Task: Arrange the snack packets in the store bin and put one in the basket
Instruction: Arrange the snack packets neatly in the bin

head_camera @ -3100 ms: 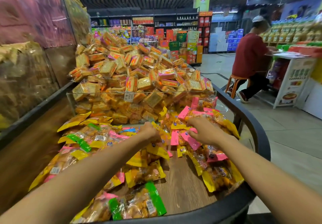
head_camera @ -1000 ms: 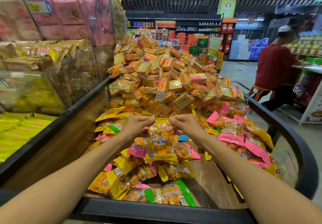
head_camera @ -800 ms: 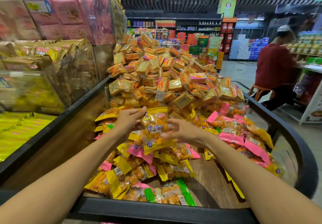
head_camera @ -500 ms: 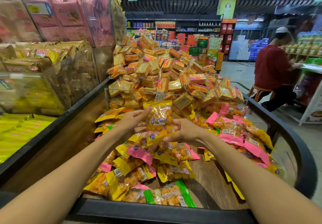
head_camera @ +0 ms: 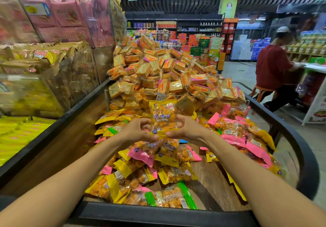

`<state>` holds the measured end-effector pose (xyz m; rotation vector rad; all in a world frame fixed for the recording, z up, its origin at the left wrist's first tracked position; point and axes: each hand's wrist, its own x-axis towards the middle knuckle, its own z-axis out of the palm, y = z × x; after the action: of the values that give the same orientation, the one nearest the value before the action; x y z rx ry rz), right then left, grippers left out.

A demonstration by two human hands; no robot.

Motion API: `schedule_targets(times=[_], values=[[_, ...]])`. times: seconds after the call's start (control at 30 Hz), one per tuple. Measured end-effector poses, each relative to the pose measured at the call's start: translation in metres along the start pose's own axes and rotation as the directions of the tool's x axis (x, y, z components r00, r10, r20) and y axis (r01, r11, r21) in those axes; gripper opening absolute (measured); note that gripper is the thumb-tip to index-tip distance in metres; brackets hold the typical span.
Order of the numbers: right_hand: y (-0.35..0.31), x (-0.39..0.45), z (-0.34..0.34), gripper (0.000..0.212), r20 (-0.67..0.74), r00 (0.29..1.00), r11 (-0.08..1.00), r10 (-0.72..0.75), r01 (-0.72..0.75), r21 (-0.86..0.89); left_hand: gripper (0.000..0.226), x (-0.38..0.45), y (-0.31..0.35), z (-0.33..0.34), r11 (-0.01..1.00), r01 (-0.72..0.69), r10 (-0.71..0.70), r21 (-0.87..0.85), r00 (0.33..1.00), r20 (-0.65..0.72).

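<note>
**Inspector:** Start at the fingers. What do you see?

**Onlooker:** Both hands are curled onto one yellow snack packet (head_camera: pixel 163 116), held upright above the heap. The left hand (head_camera: pixel 139 131) pinches its lower left corner, and the right hand (head_camera: pixel 186 129) pinches the lower right edge, thumbs along the bottom seal. The packet is clear of the pile, just in front of the transparent divider (head_camera: pixel 176 97).

**Inspector:** And below the hands?

**Onlooker:** The loose packets (head_camera: pixel 150 166) in yellow, pink and green lie overlapped at all angles on the wooden floor of the store bin (head_camera: pixel 299 156). A bare strip of wood shows on the near right. Behind the divider stands a separate mound of square biscuit packs (head_camera: pixel 158 67).

**Inspector:** Any basket?

**Onlooker:** None in view. I cannot say where it stands.

**Inspector:** Progress, in your judgement?

**Onlooker:** Early to middling. The heap looks gathered toward the centre but not ordered. One packet is in hand, possibly the one meant for the basket, though it could equally be going back onto the pile. Tidying remains, and so does the basket step.

**Inspector:** Others present?

**Onlooker:** A seated person in red (head_camera: pixel 271 67), well apart, at the far right.
</note>
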<state>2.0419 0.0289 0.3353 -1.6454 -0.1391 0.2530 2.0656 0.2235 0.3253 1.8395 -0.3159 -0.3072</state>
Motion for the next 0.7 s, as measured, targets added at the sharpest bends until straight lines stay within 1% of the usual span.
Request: schedule_targets(times=[0.03, 0.07, 0.1, 0.13, 0.17, 0.2, 0.27, 0.3, 0.33, 0.37, 0.4, 0.43, 0.47, 0.5, 0.53, 0.57, 0.6, 0.63, 0.7], values=[[0.000, 0.001, 0.001, 0.068, -0.037, 0.999, 1.000, -0.014, 0.013, -0.020, 0.072, 0.001, 0.000, 0.001, 1.000, -0.019, 0.020, 0.022, 0.999, -0.031], [0.001, 0.003, 0.001, 0.078, -0.087, 0.995, 0.996, -0.040, 0.034, -0.079, 0.069, 0.002, 0.000, 0.001, 0.996, -0.046, 0.052, 0.075, 0.995, -0.091], [0.002, 0.006, 0.001, 0.083, -0.142, 0.986, 0.982, -0.089, 0.063, -0.178, 0.064, 0.004, -0.001, 0.001, 0.988, -0.074, 0.095, 0.132, 0.983, -0.155], [0.003, 0.007, 0.000, 0.085, -0.180, 0.971, 0.946, -0.160, 0.098, -0.308, 0.060, 0.005, -0.001, 0.002, 0.984, -0.102, 0.129, 0.143, 0.971, -0.199], [0.005, 0.008, 0.001, 0.084, -0.203, 0.951, 0.890, -0.231, 0.122, -0.440, 0.055, 0.007, -0.001, 0.003, 0.989, -0.121, 0.136, 0.084, 0.969, -0.209], [0.006, 0.008, 0.003, 0.080, -0.204, 0.932, 0.823, -0.299, 0.144, -0.550, 0.051, 0.007, 0.001, 0.005, 0.992, -0.123, 0.115, -0.033, 0.976, -0.183], [0.011, 0.006, 0.013, 0.075, -0.136, 0.899, 0.674, -0.417, 0.205, -0.710, 0.050, 0.006, 0.005, 0.011, 0.962, -0.068, 0.052, -0.263, 0.996, -0.069], [0.014, 0.006, 0.020, 0.080, -0.075, 0.892, 0.594, -0.445, 0.232, -0.770, 0.052, 0.006, 0.006, 0.013, 0.950, -0.042, 0.036, -0.309, 0.999, -0.025], [0.017, 0.007, 0.024, 0.089, -0.012, 0.904, 0.532, -0.428, 0.241, -0.812, 0.052, 0.006, 0.006, 0.013, 0.950, -0.033, 0.030, -0.310, 0.999, -0.013], [0.020, 0.007, 0.028, 0.096, 0.048, 0.917, 0.495, -0.397, 0.258, -0.830, 0.051, 0.006, 0.006, 0.012, 0.954, -0.029, 0.022, -0.297, 0.999, -0.028], [0.020, 0.008, 0.030, 0.098, 0.093, 0.924, 0.489, -0.372, 0.280, -0.826, 0.050, 0.006, 0.005, 0.010, 0.962, -0.024, 0.006, -0.272, 0.998, -0.066], [0.019, 0.009, 0.031, 0.093, 0.108, 0.923, 0.519, -0.370, 0.302, -0.800, 0.047, 0.007, 0.005, 0.007, 0.969, -0.010, -0.020, -0.247, 0.993, -0.117], [0.017, 0.009, 0.031, 0.082, 0.087, 0.913, 0.559, -0.399, 0.318, -0.766, 0.044, 0.009, 0.004, 0.006, 0.974, 0.009, -0.049, -0.226, 0.984, -0.173], [0.014, 0.009, 0.029, 0.070, 0.023, 0.894, 0.604, -0.447, 0.321, -0.730, 0.041, 0.009, 0.006, 0.006, 0.971, 0.024, -0.076, -0.237, 0.974, -0.213], [0.012, 0.010, 0.026, 0.058, -0.067, 0.870, 0.653, -0.489, 0.314, -0.690, 0.037, 0.008, 0.007, 0.006, 0.967, 0.029, -0.088, -0.252, 0.971, -0.223], [0.010, 0.011, 0.022, 0.049, -0.161, 0.854, 0.706, -0.495, 0.288, -0.647, 0.033, 0.007, 0.009, 0.007, 0.964, 0.034, -0.086, -0.265, 0.978, -0.188], [0.009, 0.013, 0.017, 0.044, -0.236, 0.856, 0.770, -0.460, 0.251, -0.587, 0.030, 0.006, 0.010, 0.008, 0.965, 0.038, -0.074, -0.261, 0.988, -0.133], [0.008, 0.016, 0.013, 0.042, -0.288, 0.875, 0.839, -0.389, 0.207, -0.504, 0.029, 0.005, 0.011, 0.009, 0.961, 0.048, -0.068, -0.271, 0.996, -0.066], [0.010, 0.020, 0.007, 0.037, -0.311, 0.925, 0.945, -0.219, 0.121, -0.305, 0.030, 0.003, 0.012, 0.011, 0.960, 0.097, -0.087, -0.264, 0.995, 0.052]])
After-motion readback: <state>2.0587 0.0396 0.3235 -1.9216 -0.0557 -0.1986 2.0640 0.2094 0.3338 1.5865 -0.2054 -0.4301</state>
